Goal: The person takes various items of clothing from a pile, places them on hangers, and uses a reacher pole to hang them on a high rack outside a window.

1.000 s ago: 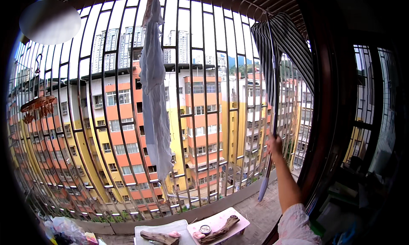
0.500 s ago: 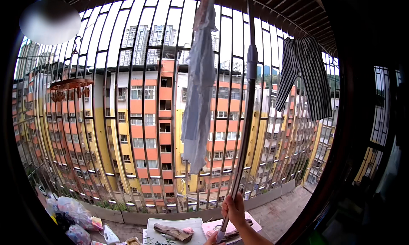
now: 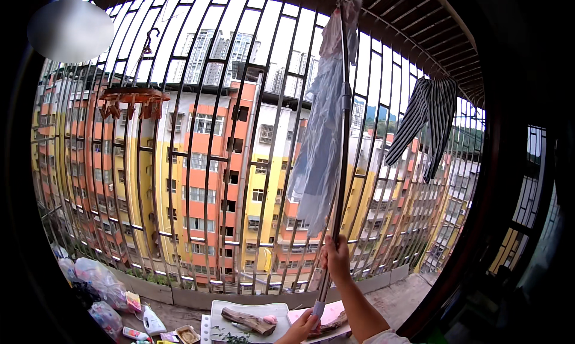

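Note:
A long metal pole [image 3: 341, 182] with a grey collar partway up stands nearly upright before me. My right hand [image 3: 336, 259] is closed around its lower shaft. Lower down, my left hand [image 3: 304, 327] grips the pole near its pale end sleeve. Beside the upper pole hangs a thin, sheer, grey-blue garment [image 3: 317, 140], pinkish toward the top. The pole's upper end overlaps the garment's top; whether it hooks or holds the garment I cannot tell.
Metal window bars [image 3: 173, 182] span the view. Striped trousers [image 3: 424, 119] hang at right, an orange clip hanger [image 3: 135, 95] at left. Below are bark-like pieces of wood [image 3: 248, 321] on a white tray [image 3: 275, 308], plastic bags [image 3: 102, 281] and a white bottle [image 3: 153, 321].
The view has shifted and tilted. The garment has moved right toward the pole and now hangs slanted. My right hand has risen in the picture; both hands remain on the pole.

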A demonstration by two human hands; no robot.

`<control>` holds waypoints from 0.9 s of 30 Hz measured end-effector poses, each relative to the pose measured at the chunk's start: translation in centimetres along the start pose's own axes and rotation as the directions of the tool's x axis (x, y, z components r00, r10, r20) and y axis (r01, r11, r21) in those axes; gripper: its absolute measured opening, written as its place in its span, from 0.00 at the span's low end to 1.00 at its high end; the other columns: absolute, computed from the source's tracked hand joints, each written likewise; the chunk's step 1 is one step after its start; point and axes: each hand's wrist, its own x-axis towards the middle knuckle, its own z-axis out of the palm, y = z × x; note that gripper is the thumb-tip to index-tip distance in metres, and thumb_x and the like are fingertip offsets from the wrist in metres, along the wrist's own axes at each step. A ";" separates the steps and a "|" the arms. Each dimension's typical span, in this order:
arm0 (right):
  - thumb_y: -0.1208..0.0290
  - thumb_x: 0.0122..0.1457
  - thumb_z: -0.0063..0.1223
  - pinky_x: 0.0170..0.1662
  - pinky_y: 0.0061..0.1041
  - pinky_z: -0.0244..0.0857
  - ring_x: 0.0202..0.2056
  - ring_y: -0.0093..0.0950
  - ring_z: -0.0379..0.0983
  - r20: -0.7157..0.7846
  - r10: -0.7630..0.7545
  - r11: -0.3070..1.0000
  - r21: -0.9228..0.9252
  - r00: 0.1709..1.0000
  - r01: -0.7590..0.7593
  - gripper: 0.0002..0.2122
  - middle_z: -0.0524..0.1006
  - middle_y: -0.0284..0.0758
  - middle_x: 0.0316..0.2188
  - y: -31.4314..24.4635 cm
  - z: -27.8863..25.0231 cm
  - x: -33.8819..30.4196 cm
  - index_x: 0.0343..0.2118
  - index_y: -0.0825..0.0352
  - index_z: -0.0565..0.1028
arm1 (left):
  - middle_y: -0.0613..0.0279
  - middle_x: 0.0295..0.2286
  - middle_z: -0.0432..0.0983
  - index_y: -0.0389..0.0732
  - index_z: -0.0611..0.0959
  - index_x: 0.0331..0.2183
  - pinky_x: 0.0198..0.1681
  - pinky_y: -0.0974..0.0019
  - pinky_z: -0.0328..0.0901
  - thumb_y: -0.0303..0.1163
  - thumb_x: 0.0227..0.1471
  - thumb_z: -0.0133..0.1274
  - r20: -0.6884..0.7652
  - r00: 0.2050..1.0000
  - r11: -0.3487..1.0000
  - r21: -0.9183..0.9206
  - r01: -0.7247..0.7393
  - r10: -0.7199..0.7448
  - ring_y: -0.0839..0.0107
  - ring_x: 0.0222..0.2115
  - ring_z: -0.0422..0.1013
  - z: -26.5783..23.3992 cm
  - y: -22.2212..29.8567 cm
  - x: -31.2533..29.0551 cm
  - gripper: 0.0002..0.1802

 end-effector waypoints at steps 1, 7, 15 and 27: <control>0.62 0.57 0.44 0.08 0.16 0.50 0.07 0.16 0.55 -0.015 -0.019 0.999 -0.033 1.000 0.018 0.12 0.59 0.27 0.11 -0.3 0.3 0.1 0.26 0.62 0.58 | 0.70 0.15 0.59 0.41 0.66 0.41 0.15 0.74 0.60 0.46 0.54 0.40 0.098 0.994 0.997 -0.065 0.049 -0.043 0.79 0.13 0.59 -0.3 0.8 -0.2 0.20; 0.63 0.57 0.43 0.07 0.17 0.49 0.07 0.16 0.55 -0.034 0.043 0.999 -0.008 0.998 -0.043 0.10 0.59 0.26 0.11 0.7 0.3 -2.2 0.28 0.61 0.58 | 0.66 0.17 0.66 0.37 0.72 0.28 0.18 0.73 0.61 0.40 0.56 0.36 0.036 0.995 0.979 0.177 -0.097 0.092 0.77 0.15 0.63 -1.3 0.5 -2.5 0.16; 0.64 0.57 0.43 0.07 0.16 0.50 0.07 0.16 0.56 -0.050 -0.051 0.990 -0.132 0.997 0.044 0.10 0.59 0.27 0.10 -0.5 2.4 0.7 0.26 0.63 0.58 | 0.66 0.25 0.65 0.41 0.63 0.47 0.28 0.75 0.61 0.42 0.56 0.36 0.307 0.948 0.996 -0.073 -0.060 0.080 0.79 0.25 0.63 -3.7 1.2 1.0 0.20; 0.66 0.57 0.43 0.08 0.16 0.51 0.06 0.16 0.55 0.000 -0.155 0.988 -0.007 0.988 0.155 0.10 0.59 0.27 0.09 -2.8 2.7 3.4 0.26 0.63 0.58 | 0.66 0.26 0.67 0.40 0.63 0.49 0.32 0.75 0.60 0.40 0.56 0.37 0.271 0.958 0.994 0.029 -0.107 0.096 0.79 0.27 0.63 -4.0 5.3 2.4 0.22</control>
